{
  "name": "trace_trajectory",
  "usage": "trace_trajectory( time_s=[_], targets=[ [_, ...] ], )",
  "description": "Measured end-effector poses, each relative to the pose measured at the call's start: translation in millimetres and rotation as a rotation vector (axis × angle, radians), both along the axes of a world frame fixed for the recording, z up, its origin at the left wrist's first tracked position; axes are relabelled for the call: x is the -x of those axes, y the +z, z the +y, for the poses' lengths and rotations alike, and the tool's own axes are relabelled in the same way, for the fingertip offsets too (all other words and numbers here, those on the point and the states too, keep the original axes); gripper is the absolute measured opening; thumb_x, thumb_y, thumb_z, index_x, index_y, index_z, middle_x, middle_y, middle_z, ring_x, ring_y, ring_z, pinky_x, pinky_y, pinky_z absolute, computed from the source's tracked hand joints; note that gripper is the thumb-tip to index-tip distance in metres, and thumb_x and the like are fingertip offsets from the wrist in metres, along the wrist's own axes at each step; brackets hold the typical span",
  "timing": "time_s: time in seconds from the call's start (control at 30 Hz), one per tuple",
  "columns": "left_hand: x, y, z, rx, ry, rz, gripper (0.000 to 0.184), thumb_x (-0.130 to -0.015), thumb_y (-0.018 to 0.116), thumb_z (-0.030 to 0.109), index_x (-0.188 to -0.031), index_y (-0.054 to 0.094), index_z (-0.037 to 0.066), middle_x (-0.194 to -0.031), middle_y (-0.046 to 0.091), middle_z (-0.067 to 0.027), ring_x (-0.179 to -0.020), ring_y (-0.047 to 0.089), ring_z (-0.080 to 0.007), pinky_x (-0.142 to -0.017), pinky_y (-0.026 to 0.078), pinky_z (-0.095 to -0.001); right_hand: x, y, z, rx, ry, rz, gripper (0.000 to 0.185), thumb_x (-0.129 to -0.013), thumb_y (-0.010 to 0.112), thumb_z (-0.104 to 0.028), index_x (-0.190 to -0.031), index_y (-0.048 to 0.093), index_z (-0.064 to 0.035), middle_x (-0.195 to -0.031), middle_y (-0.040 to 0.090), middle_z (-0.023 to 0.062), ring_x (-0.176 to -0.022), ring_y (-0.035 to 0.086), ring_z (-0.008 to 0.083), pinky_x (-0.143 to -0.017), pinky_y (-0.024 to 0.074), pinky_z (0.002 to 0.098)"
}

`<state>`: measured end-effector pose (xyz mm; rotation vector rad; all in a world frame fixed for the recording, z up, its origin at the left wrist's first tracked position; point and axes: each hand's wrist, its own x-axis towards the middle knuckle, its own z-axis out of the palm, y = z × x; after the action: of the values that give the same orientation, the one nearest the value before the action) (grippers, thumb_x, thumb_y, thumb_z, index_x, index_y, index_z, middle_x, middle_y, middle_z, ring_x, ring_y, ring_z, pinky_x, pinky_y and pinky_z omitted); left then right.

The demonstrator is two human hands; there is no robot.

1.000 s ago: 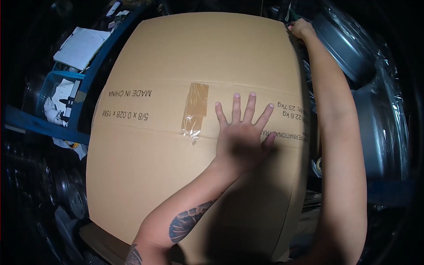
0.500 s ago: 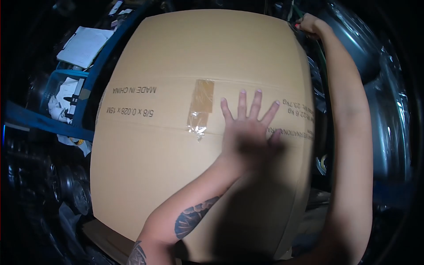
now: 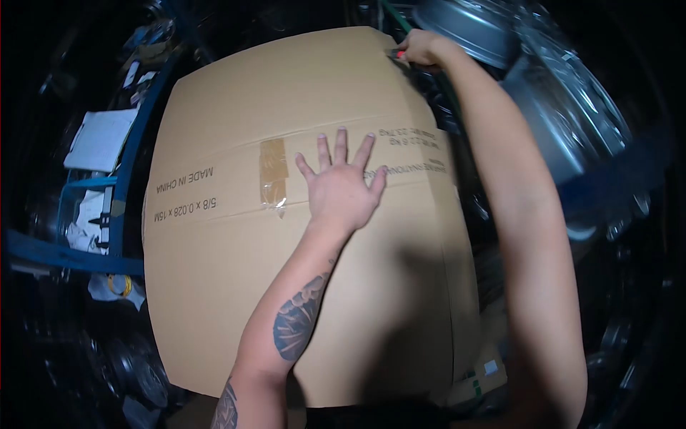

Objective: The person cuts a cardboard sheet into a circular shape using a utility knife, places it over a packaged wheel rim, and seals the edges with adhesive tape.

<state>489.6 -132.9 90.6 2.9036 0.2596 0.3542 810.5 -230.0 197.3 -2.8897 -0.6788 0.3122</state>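
Observation:
A large cardboard box [image 3: 229,286] fills the middle of the view, with upside-down black print and a strip of clear tape [image 3: 274,168] across its top seam. My left hand [image 3: 339,189] lies flat on the top, fingers spread, just right of the tape. At the box's far right corner, my right hand [image 3: 427,50] is closed around a small red-and-dark tool [image 3: 401,54]. The tool touches or nearly touches the corner edge; most of it is hidden by the fingers.
Blue metal racking [image 3: 118,207] runs along the left, holding papers [image 3: 103,136] and a blue bin [image 3: 66,207]. Shiny plastic-wrapped metal parts [image 3: 550,107] stand at the right. More round metal parts [image 3: 136,368] sit in the dark lower left.
The head view has turned, so the box and both hands appear further left. My left hand stays flat on the top; my right hand remains at the far right corner with the tool.

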Motion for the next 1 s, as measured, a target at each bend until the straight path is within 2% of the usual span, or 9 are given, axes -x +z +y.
trace_trajectory(
  time_s=[0.03,0.2,0.23,0.3,0.47,0.63,0.7,0.87,1.0],
  targets=[
    [0,0,0,-0.005,-0.003,0.005,0.064,-0.102,0.047,0.056,-0.160,0.043,0.030,-0.169,0.032,-0.0186,-0.157,0.024,-0.0465,-0.121,0.012,-0.0745,20,1,-8,0.003,0.027,-0.056,0.032,-0.093,0.070,-0.023,-0.110,0.076,0.0041,-0.104,0.078,0.0190,-0.080,0.078,0.0306,-0.069,0.0626,0.0389],
    [-1,-1,-2,0.008,0.013,0.052,0.066,-0.103,0.042,0.061,-0.162,0.041,0.031,-0.170,0.030,-0.0169,-0.158,0.020,-0.0441,-0.122,0.008,-0.0745,104,12,-37,-0.063,-0.069,-0.006,0.032,-0.090,0.066,-0.017,-0.112,0.076,0.0045,-0.105,0.078,0.0208,-0.082,0.078,0.0312,-0.072,0.0626,0.0400],
    [-1,-2,-2,0.011,0.007,0.043,0.067,-0.103,0.041,0.061,-0.162,0.041,0.031,-0.171,0.030,-0.0166,-0.159,0.020,-0.0439,-0.122,0.008,-0.0746,116,9,-43,-0.041,-0.084,-0.036,0.033,-0.091,0.064,-0.017,-0.114,0.076,0.0039,-0.105,0.078,0.0212,-0.084,0.078,0.0312,-0.073,0.0625,0.0397],
    [-2,-3,-2,0.018,0.016,0.027,0.067,-0.102,0.041,0.062,-0.162,0.040,0.032,-0.171,0.030,-0.0161,-0.159,0.020,-0.0433,-0.122,0.007,-0.0748,134,6,-50,0.004,-0.114,0.026,0.038,-0.099,0.068,-0.024,-0.137,0.071,-0.0250,-0.096,0.075,0.0126,-0.065,0.068,0.0219,-0.063,0.0596,0.0366],
    [-1,-1,-1,0.053,0.010,0.046,0.067,-0.103,0.041,0.060,-0.162,0.040,0.030,-0.172,0.028,-0.0146,-0.160,0.018,-0.0421,-0.122,0.004,-0.0745,193,-3,-84,-0.027,-0.062,-0.009,0.043,-0.098,0.070,-0.021,-0.141,0.067,-0.0222,-0.102,0.078,0.0166,-0.067,0.073,0.0254,-0.061,0.0603,0.0388],
    [-1,3,-1,0.078,0.003,0.083,0.067,-0.103,0.040,0.059,-0.163,0.039,0.030,-0.173,0.025,-0.0136,-0.160,0.016,-0.0414,-0.122,0.002,-0.0740,278,-9,-135,-0.006,-0.013,0.065,0.039,-0.100,0.068,-0.023,-0.139,0.068,-0.0181,-0.107,0.075,0.0233,-0.099,0.073,0.0357,-0.090,0.0546,0.0420],
    [4,5,-3,0.077,-0.007,0.099,0.066,-0.104,0.039,0.059,-0.164,0.037,0.030,-0.174,0.023,-0.0129,-0.161,0.014,-0.0398,-0.122,0.002,-0.0733,319,-17,-149,-0.109,-0.098,0.066,0.041,-0.100,0.068,-0.021,-0.140,0.067,-0.0142,-0.110,0.074,0.0251,-0.104,0.071,0.0383,-0.092,0.0537,0.0423],
    [-4,2,-1,0.075,0.017,0.130,0.065,-0.106,0.036,0.059,-0.165,0.033,0.031,-0.175,0.019,-0.0097,-0.162,0.012,-0.0371,-0.123,0.002,-0.0727,399,0,-179,-0.169,-0.167,0.137,0.043,-0.100,0.066,-0.018,-0.143,0.063,-0.0128,-0.097,0.071,0.0272,-0.087,0.071,0.0414,-0.083,0.0545,0.0438],
    [-3,6,-4,0.071,0.012,0.156,0.066,-0.106,0.034,0.060,-0.166,0.030,0.032,-0.176,0.018,-0.0073,-0.162,0.011,-0.0359,-0.123,0.003,-0.0726,461,11,-198,-0.113,-0.225,0.132,0.043,-0.100,0.063,-0.020,-0.143,0.064,-0.0168,-0.104,0.072,0.0277,-0.097,0.070,0.0436,-0.091,0.0544,0.0480]
  ],
)
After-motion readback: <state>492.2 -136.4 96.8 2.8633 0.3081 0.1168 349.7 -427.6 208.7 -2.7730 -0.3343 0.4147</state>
